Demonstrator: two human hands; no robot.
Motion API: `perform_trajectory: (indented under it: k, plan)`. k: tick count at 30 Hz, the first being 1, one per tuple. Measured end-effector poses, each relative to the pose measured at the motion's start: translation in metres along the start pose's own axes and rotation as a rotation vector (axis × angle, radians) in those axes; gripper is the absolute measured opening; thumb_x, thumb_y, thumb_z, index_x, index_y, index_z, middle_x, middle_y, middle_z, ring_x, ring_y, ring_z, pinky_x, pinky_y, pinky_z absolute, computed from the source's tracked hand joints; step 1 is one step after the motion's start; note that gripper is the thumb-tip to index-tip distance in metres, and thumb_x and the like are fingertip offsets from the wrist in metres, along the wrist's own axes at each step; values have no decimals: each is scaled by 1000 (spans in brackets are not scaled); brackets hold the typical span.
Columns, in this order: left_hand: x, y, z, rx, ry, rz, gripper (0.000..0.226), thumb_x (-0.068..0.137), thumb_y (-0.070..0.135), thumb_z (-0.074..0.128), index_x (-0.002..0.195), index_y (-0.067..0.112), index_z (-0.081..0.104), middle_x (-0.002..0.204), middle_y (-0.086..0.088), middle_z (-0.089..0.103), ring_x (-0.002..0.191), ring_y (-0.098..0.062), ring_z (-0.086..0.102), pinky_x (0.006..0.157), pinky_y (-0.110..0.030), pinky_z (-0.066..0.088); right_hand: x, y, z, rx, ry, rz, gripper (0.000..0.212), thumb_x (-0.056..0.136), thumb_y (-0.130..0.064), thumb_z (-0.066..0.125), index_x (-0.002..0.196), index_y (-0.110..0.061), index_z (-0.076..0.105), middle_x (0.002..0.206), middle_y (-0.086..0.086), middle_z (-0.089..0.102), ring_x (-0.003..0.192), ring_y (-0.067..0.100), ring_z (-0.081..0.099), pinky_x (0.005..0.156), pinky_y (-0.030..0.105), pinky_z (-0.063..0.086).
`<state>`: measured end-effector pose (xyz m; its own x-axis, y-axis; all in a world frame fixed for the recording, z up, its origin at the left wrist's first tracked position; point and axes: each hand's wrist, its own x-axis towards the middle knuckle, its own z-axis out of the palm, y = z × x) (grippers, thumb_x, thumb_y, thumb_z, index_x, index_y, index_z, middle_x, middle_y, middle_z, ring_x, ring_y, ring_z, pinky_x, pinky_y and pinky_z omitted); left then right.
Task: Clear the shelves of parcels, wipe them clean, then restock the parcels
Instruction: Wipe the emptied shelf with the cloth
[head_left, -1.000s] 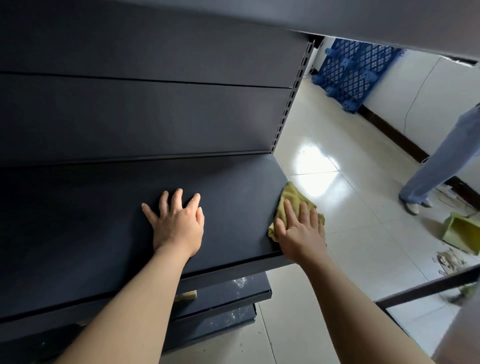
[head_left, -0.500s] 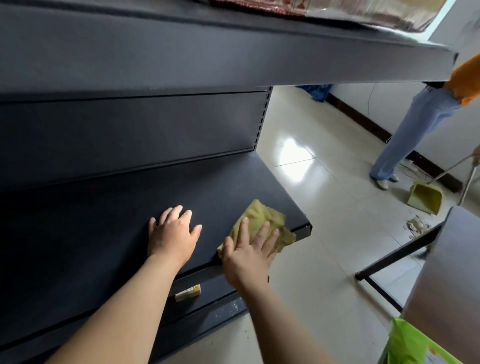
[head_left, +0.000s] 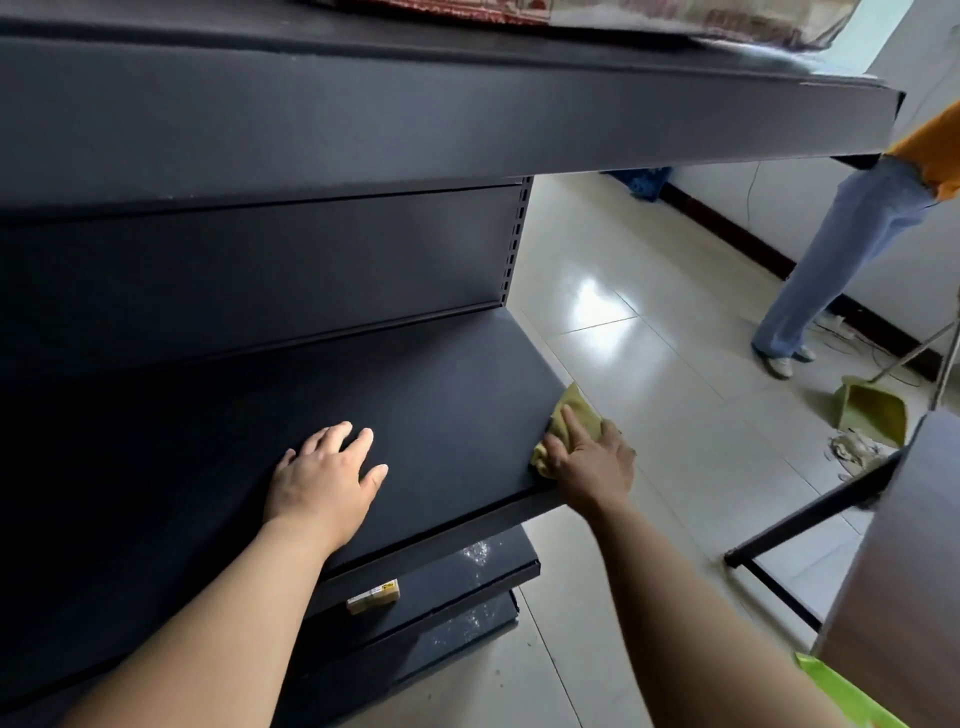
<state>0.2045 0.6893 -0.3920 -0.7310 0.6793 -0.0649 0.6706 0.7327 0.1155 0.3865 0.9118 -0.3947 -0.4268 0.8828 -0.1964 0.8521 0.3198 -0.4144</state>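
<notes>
Shelf (head_left: 441, 405) under wipe: dark and bare of parcels, with both hands on it. The left hand (head_left: 324, 480) lay flat with fingers spread and relaxed, holding nothing, only bracing. The right hand (head_left: 592, 465) pressed a yellow-green cloth (head_left: 569, 410) with straight fingers, not clenched. The cloth sat under those fingertips at the shelf's end edge, well outboard of the left hand. A wrapped parcel (head_left: 701, 18), blurred, lay on the shelf above both hands.

Judgement: the wiping step was in hand. To do it well, keep the palm flat and the pressure even, overlap the strokes, and run the cloth along the end edge and the back corner beyond the fingers.

Versus half a second earlier, the cloth and right hand had swept outward from just beside the left hand to the end edge. The left hand had not shifted.
</notes>
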Motion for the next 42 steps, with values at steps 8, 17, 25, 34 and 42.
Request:
perform_trajectory:
  k: [8, 17, 25, 34, 42]
  plan:
    - [6, 3, -9, -40, -11, -47, 52, 94, 55, 42, 142, 36, 39, 147, 11, 33, 134, -15, 34, 100, -36, 37, 30, -24, -36, -143, 266, -387, 43, 78, -9, 56, 116, -27, 66, 128, 11, 47, 114, 35, 40, 91, 35, 33]
    - [3, 4, -9, -77, 12, -76, 52, 92, 59, 43, 141, 41, 40, 146, 18, 34, 134, -10, 34, 98, -33, 39, 11, -69, 5, 119, -75, -766, 40, 86, -11, 60, 125, -16, 60, 151, 7, 36, 127, 32, 47, 98, 35, 43]
    - [0, 3, -1, -39, 86, -90, 51, 90, 63, 39, 138, 45, 41, 142, 21, 36, 131, -6, 36, 91, -31, 42, 30, -93, 36, -194, 33, -1103, 37, 89, -22, 50, 125, -15, 58, 130, 5, 54, 122, 29, 47, 109, 38, 30]
    - [-1, 2, 7, 9, 148, -96, 52, 89, 65, 33, 137, 47, 41, 139, 26, 36, 129, -2, 37, 90, -31, 43, 126, -125, 17, -217, 76, -799, 65, 85, -11, 50, 147, -27, 38, 141, 6, 50, 123, 33, 49, 102, 35, 38]
    - [-1, 4, 5, -21, 130, -98, 51, 90, 63, 37, 138, 45, 42, 141, 23, 37, 130, -5, 38, 91, -32, 42, 159, -123, 8, -182, 12, -466, 57, 91, -5, 43, 146, -18, 34, 142, 17, 43, 127, 36, 43, 109, 41, 32]
